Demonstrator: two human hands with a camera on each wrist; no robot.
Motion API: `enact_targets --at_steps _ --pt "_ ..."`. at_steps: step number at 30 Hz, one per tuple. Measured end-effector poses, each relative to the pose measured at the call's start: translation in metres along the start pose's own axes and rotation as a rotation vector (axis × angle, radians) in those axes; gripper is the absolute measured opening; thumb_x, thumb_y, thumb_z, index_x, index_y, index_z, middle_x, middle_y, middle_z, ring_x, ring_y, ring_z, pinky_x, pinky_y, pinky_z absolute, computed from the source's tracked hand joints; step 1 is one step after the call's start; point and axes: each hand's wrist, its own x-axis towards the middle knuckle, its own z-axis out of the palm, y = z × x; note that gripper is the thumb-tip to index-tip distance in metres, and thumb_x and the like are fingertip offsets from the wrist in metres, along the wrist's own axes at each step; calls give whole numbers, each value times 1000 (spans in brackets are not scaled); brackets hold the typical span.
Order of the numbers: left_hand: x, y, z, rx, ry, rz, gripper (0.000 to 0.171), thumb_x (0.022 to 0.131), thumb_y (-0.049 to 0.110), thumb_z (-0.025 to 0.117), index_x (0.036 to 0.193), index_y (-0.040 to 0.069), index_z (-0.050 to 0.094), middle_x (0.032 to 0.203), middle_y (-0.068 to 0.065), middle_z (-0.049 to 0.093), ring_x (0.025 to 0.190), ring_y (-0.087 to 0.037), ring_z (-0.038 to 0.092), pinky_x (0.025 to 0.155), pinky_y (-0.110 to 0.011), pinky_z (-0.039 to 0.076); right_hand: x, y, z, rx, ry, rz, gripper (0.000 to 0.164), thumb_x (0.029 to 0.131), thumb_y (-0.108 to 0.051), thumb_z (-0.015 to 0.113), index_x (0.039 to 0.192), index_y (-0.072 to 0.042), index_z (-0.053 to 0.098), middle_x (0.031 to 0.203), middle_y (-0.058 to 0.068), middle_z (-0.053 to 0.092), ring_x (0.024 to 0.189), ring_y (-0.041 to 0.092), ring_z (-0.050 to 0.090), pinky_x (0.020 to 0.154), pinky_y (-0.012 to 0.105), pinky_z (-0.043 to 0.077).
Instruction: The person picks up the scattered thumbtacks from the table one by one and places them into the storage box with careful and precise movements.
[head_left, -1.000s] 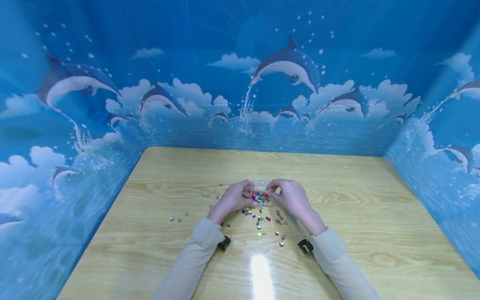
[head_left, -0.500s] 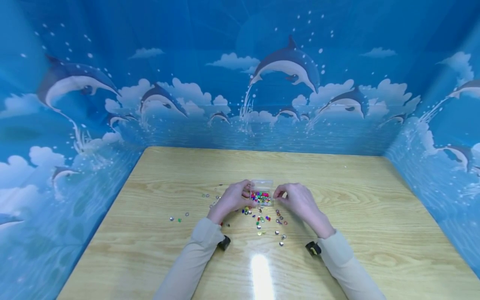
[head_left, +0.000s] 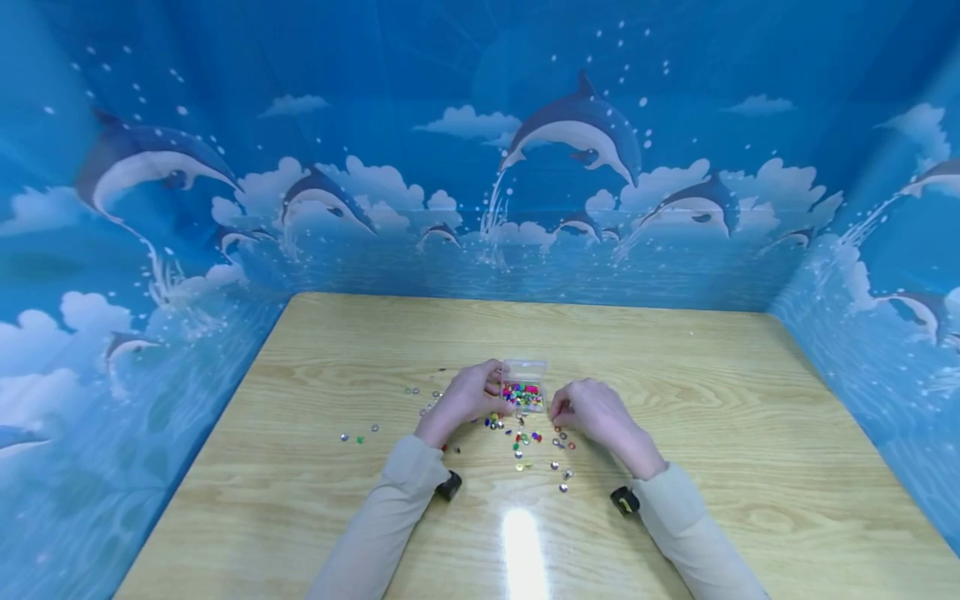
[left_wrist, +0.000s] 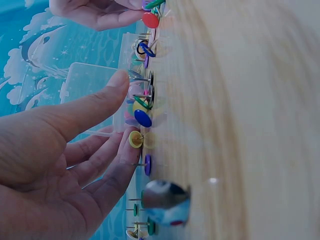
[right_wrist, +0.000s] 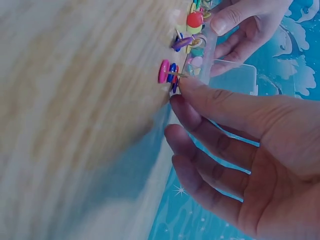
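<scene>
A small clear plastic box with its lid raised at the back holds many coloured thumbtacks. My left hand grips the box's left side, its thumb on one edge and its fingers lower down in the left wrist view. To the right of the box, my right hand is low over the table. Its thumb and index fingertips are slightly apart beside a few thumbtacks, a pink one and a blue one among them. No thumbtack is plainly seen held between those fingertips.
Loose thumbtacks lie scattered on the wooden table in front of the box. More thumbtacks lie to the left, beyond my left hand. A blue dolphin-print curtain surrounds the table's back and sides.
My right hand has left the lid area, moved right of the box and then come nearer to me, down by the thumbtacks. The left hand and box have stayed put.
</scene>
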Motion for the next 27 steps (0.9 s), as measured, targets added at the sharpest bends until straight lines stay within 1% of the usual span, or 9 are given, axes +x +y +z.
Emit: enact_targets --at_steps 4,7,9,12,16,23,27 --pt "0 0 0 2 1 -4 70 78 22 87 140 14 55 129 -9 65 111 -23 65 95 -39 56 0 -1 -1 5 11 45 5 86 -9 78 87 -13 75 80 -2 72 64 9 57 64 26 52" --pt "-1 1 0 0 1 -5 71 78 22 88 140 13 55 129 -9 65 111 -23 65 95 -38 56 1 -1 -4 22 48 58 5 90 -6 73 93 -10 74 82 3 72 58 10 53 59 25 49" --pt "0 0 0 0 1 -4 71 78 22 88 140 13 55 130 -10 64 111 -23 65 95 -38 56 1 -2 -4 30 86 42 5 90 -5 73 95 -8 73 84 5 73 55 9 50 54 22 46" --pt "1 0 1 0 0 -5 71 78 22 88 140 12 55 131 -10 64 112 -23 65 96 -38 56 3 -2 -4 34 144 3 6 89 -8 76 94 -8 73 86 6 74 50 7 46 45 20 39" --pt "1 0 0 3 1 -8 71 77 22 88 140 12 56 130 -10 64 111 -23 65 96 -38 56 6 -5 -5 41 197 -26 7 87 -11 79 92 -9 75 84 4 75 49 6 44 42 19 33" --pt "0 0 -1 1 2 9 71 77 22 88 140 11 55 130 -11 64 111 -24 65 96 -39 56 14 -15 -9 53 252 -49 7 86 -14 81 89 -10 75 83 3 75 49 5 46 43 19 35" --pt "0 0 0 -1 -3 2 72 77 22 88 140 12 55 129 -10 64 110 -23 65 95 -38 56 17 -22 -10 63 261 -36 8 86 -16 81 90 -11 75 85 2 75 54 5 52 46 19 41"
